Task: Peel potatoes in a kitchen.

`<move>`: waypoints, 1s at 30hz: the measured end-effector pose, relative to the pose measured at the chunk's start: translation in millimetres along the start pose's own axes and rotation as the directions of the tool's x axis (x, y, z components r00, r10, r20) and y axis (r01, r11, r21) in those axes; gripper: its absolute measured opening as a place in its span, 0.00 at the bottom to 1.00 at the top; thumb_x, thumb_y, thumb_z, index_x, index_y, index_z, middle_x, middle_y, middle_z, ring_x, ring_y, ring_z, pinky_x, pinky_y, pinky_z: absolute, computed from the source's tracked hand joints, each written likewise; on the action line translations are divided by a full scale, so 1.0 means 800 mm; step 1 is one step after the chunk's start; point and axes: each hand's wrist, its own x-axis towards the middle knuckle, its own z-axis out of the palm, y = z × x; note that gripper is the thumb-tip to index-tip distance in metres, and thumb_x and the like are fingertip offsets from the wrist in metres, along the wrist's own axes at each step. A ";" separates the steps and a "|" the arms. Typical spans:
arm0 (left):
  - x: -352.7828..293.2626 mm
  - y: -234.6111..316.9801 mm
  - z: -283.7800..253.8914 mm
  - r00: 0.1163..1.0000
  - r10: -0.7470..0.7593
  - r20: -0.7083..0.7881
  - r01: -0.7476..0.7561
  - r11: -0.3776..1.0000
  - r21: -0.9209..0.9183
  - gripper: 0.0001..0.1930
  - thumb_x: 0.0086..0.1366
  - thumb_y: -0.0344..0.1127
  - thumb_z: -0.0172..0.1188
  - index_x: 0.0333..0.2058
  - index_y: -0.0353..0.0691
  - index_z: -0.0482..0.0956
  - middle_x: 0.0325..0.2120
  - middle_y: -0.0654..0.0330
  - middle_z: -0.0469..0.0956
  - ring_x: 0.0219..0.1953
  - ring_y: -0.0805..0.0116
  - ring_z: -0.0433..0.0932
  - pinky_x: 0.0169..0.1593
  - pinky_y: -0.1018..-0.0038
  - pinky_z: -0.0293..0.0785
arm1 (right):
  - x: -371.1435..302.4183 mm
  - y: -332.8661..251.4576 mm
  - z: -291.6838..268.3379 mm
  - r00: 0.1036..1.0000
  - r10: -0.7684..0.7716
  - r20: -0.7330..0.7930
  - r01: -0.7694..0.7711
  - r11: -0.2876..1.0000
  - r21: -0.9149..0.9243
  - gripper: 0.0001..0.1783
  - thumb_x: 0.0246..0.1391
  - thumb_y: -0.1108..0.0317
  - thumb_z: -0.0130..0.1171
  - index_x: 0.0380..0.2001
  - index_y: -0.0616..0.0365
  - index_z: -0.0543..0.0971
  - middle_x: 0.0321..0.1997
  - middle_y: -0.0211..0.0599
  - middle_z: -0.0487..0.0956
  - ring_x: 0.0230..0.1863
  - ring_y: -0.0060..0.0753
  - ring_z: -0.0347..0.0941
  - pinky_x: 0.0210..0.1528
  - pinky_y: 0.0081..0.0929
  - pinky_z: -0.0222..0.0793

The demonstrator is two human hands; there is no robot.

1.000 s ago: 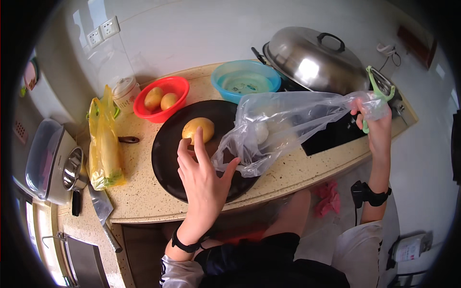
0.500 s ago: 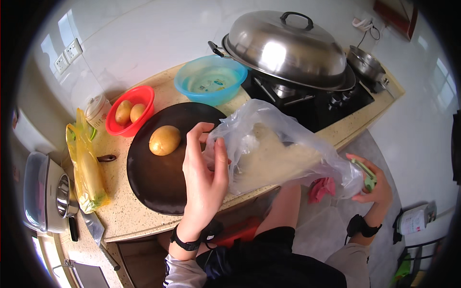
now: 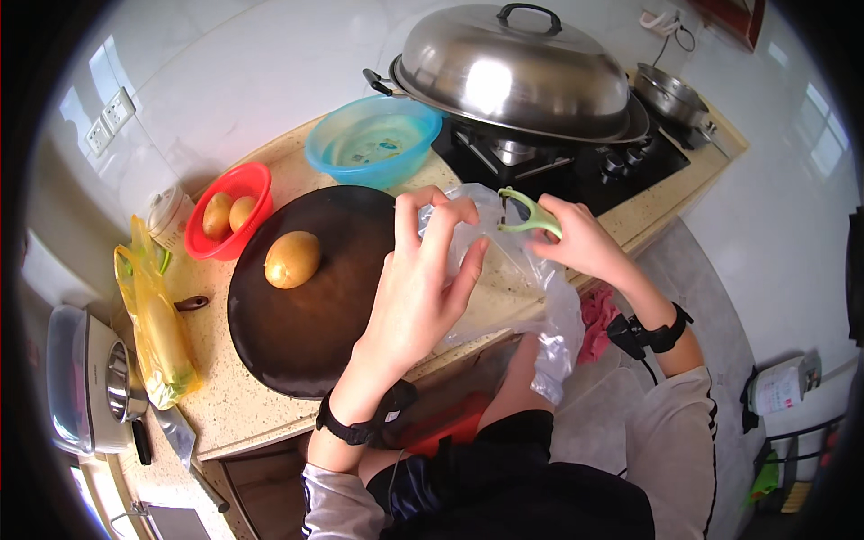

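A clear plastic bag lies over the counter's front edge and hangs down toward the floor. My left hand pinches the bag's upper edge with fingers and thumb. My right hand holds a light green peeler and also touches the bag's top. One yellow potato rests on the round dark cutting board, to the left of my left hand. Two more potatoes sit in a red bowl behind the board.
A blue plastic basin stands behind the board. A wok with a steel domed lid sits on the black gas stove. A yellow bag and a silver appliance lie at the left.
My right hand has risen from below the counter edge up to the bag's top, carrying the peeler. The bag has collapsed onto the counter. My left hand has shifted right along the bag.
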 end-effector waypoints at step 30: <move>-0.050 -0.035 0.053 0.999 -0.008 0.036 0.002 0.988 0.155 0.19 0.50 0.20 0.54 0.44 0.35 0.70 0.52 0.39 0.54 0.52 0.38 0.63 0.50 0.58 0.67 | -0.080 0.048 -0.050 0.844 0.530 -0.085 -0.448 0.783 0.432 0.16 0.42 0.65 0.66 0.30 0.63 0.72 0.24 0.25 0.72 0.18 0.16 0.66 0.20 0.15 0.61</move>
